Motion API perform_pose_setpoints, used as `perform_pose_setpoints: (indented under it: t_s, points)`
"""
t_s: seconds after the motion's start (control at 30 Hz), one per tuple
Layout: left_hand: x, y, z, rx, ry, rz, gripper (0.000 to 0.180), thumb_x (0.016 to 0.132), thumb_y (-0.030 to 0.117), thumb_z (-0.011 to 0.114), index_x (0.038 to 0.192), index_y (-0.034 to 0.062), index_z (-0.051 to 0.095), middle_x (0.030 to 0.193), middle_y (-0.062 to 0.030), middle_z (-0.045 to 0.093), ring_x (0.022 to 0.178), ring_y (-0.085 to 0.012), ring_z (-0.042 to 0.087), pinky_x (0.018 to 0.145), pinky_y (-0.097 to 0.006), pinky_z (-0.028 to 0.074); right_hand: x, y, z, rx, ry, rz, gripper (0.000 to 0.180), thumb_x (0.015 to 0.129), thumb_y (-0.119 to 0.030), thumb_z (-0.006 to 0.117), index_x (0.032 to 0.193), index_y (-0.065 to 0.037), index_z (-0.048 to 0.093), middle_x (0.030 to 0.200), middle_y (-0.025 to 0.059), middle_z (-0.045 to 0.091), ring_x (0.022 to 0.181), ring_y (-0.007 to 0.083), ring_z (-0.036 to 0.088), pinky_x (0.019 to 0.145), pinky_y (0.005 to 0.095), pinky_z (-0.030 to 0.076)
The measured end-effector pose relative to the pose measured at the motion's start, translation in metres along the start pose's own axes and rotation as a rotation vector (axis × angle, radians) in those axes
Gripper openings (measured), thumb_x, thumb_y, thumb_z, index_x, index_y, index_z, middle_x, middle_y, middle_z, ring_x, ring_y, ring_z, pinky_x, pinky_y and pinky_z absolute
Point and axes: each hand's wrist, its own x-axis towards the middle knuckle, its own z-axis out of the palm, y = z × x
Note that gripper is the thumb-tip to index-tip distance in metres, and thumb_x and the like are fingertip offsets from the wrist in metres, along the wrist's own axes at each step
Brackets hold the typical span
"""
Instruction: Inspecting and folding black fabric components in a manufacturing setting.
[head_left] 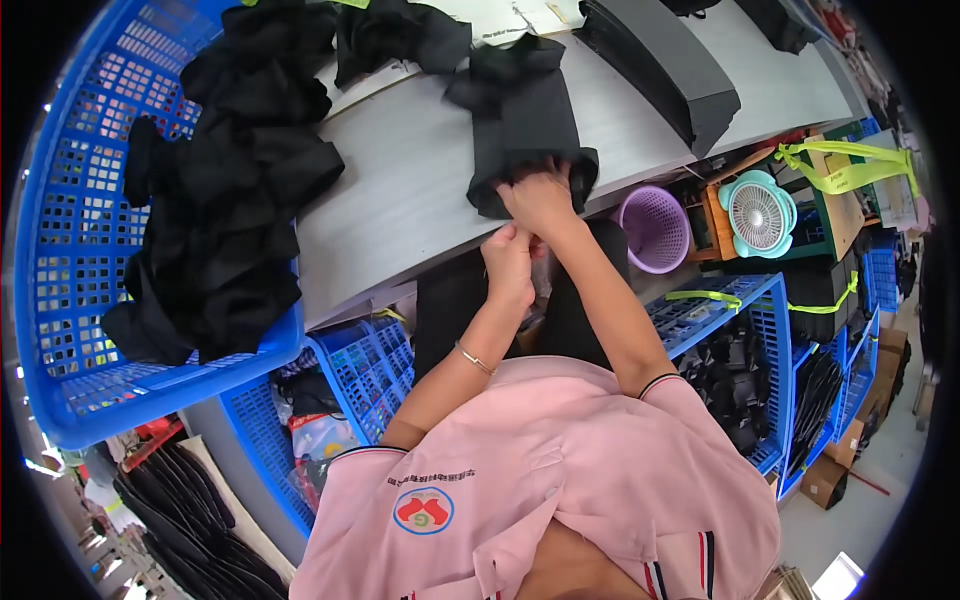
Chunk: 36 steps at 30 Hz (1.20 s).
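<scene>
A black fabric piece [527, 130], open like a tube at its near end, lies on the grey table at its front edge. My right hand [543, 203] is at that opening, its thumb at the rim and its fingers partly inside, closed on the cloth. Just below and to the left, my left hand [512, 265] is held in a pinch beside my right wrist, in front of the table edge. Whatever is between its fingertips is too small or hidden to make out. More crumpled black cloth rests against the far end of the piece.
To the left, a blue plastic basket [75, 395] holds a heap of black fabric pieces [235, 180] that spills toward the grey table [385, 190]. Flat black panels [655, 70] are stacked at far right. Below the edge sit a purple basket [655, 230], a small fan [760, 215] and blue crates [785, 370].
</scene>
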Motion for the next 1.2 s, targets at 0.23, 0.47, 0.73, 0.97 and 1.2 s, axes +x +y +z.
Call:
perform_pose_setpoints:
  t_s: [0.23, 0.47, 0.73, 0.97, 1.2]
  points:
    - [-0.02, 0.012, -0.003, 0.317, 0.043, 0.113, 0.014, 0.096, 0.015, 0.064, 0.093, 0.0017, 0.068, 0.08, 0.0002, 0.066, 0.066, -0.0077, 0.057, 0.06, -0.022, 0.046, 0.006, 0.001, -0.001, -0.104, -0.077, -0.034, 0.054, 0.095, -0.052, 0.044, 0.117, -0.009, 0.068, 0.124, 0.0148, 0.064, 0.124, 0.0374, 0.052, 0.11, 0.0642, 0.024]
    - [0.023, 0.089, -0.006, 1.182, 0.051, 1.156, 0.027, 0.077, 0.012, 0.079, 0.1, 0.0081, 0.066, 0.103, -0.0093, 0.064, 0.105, -0.0292, 0.056, 0.096, -0.041, 0.04, 0.006, -0.001, -0.006, -0.143, -0.094, -0.061, 0.052, 0.097, -0.045, 0.04, 0.121, -0.007, 0.065, 0.124, 0.0159, 0.064, 0.122, 0.0363, 0.053, 0.11, 0.0627, 0.025]
    - [0.048, 0.104, 0.001, 1.154, -0.099, 0.969, 0.037, 0.072, 0.003, 0.077, 0.105, 0.0066, 0.059, 0.089, -0.0114, 0.064, 0.076, -0.0306, 0.062, 0.068, -0.038, 0.051, 0.006, -0.003, -0.012, -0.116, -0.165, -0.034, 0.047, 0.095, -0.035, 0.039, 0.121, -0.005, 0.064, 0.125, 0.018, 0.063, 0.122, 0.038, 0.054, 0.109, 0.0621, 0.027]
    - [0.056, 0.137, -0.021, 1.078, -0.055, 1.098, 0.026, 0.077, -0.005, 0.062, 0.1, 0.0057, 0.061, 0.086, -0.0085, 0.061, 0.071, -0.0197, 0.06, 0.067, -0.031, 0.051, -0.005, -0.014, -0.01, 0.24, -0.117, -0.004, 0.058, 0.1, -0.05, 0.037, 0.124, -0.003, 0.06, 0.127, 0.0227, 0.061, 0.117, 0.0389, 0.059, 0.1, 0.0474, 0.045]
    - [0.037, 0.115, 0.003, 1.33, -0.206, 1.432, 0.05, 0.069, -0.003, 0.062, 0.117, 0.0124, 0.063, 0.124, -0.0059, 0.058, 0.121, -0.0318, 0.05, 0.104, -0.045, 0.037, -0.017, -0.022, 0.015, 0.02, 0.012, -0.173, 0.043, 0.095, -0.036, 0.045, 0.124, -0.007, 0.058, 0.118, 0.0206, 0.063, 0.112, 0.0338, 0.059, 0.105, 0.0533, 0.035]
